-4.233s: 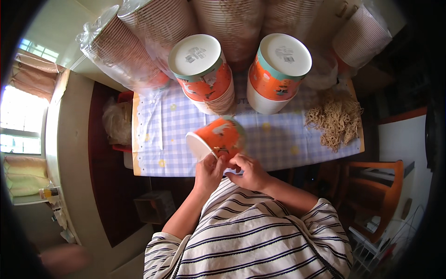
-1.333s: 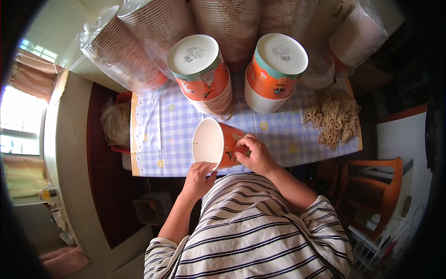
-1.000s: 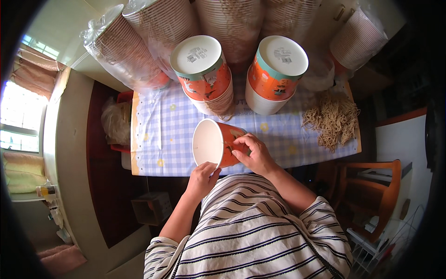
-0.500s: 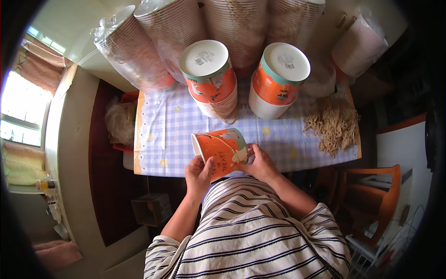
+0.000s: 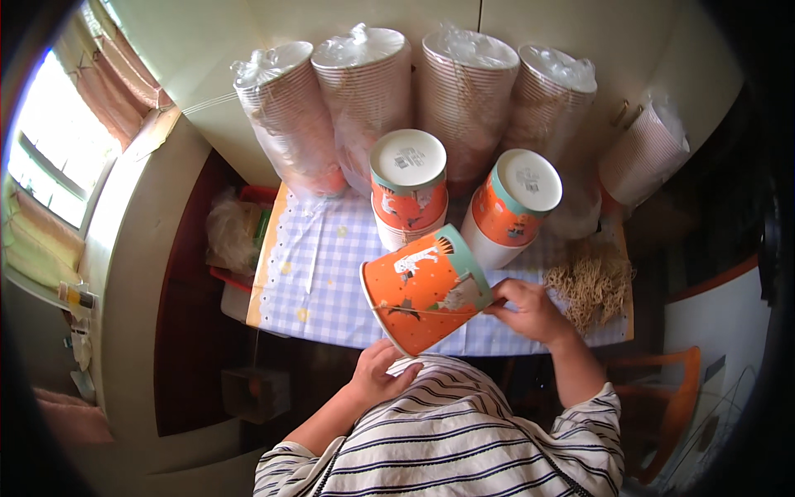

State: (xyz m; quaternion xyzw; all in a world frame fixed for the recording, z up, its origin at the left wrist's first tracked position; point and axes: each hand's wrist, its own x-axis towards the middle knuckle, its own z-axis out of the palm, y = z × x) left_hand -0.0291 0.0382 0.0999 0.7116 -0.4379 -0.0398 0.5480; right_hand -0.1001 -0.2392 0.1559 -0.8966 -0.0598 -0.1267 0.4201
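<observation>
An orange paper bucket [image 5: 418, 286] with a teal base band, printed figures and a string handle across its side is held tilted over the table's front edge. Its white-rimmed mouth points to the left. My right hand [image 5: 530, 313] grips it at the base end, fingers partly hidden behind it. Just below the rim is my left hand [image 5: 383, 374], thumb apart from the fingers; its fingertips are at the rim, and whether they touch is unclear. Beyond it stand two short stacks of upside-down buckets, a left stack [image 5: 408, 199] and a right stack [image 5: 502, 219].
Several tall bagged bucket stacks [image 5: 468, 99] line the back of the table. A heap of beige strings [image 5: 586, 286] lies at the right on the checked tablecloth [image 5: 319, 286]. A wooden chair [image 5: 675, 414] is at the lower right; a red crate [image 5: 236, 277] stands left of the table.
The bucket has been raised and turned, showing another side. My right hand has moved right and up with it; my left hand has loosened from its side and dropped lower. The view has shifted.
</observation>
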